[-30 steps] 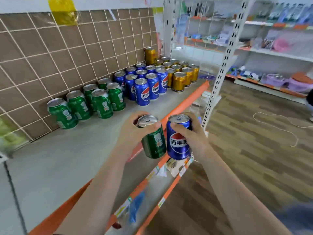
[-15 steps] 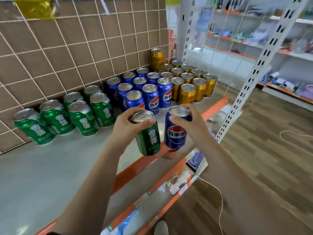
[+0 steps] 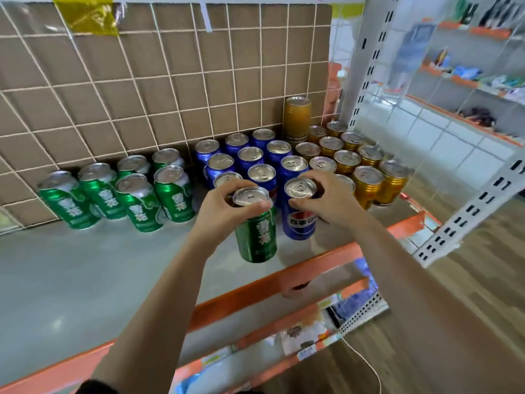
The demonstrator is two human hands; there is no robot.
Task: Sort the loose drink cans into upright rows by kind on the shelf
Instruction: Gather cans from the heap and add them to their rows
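Two cans are in hand above the front of the shelf (image 3: pixel 85 280). The left hand (image 3: pixel 220 213) pinches a green can (image 3: pixel 257 231) by its top rim, fingers curled round the lid. Just beside it, the right hand (image 3: pixel 333 204) grips a blue can (image 3: pixel 299 220) the same way. Both hang upright; whether the blue one's base touches the shelf I cannot tell. Further back stand the green row (image 3: pixel 122 194) on the left, the blue block (image 3: pixel 250 160) in the middle and the gold cans (image 3: pixel 349 160) on the right, against the wire grid (image 3: pixel 170 81). To do this well, carry each can to the front of its own kind. Set it flat and close to its neighbours without knocking them, and only then let go.
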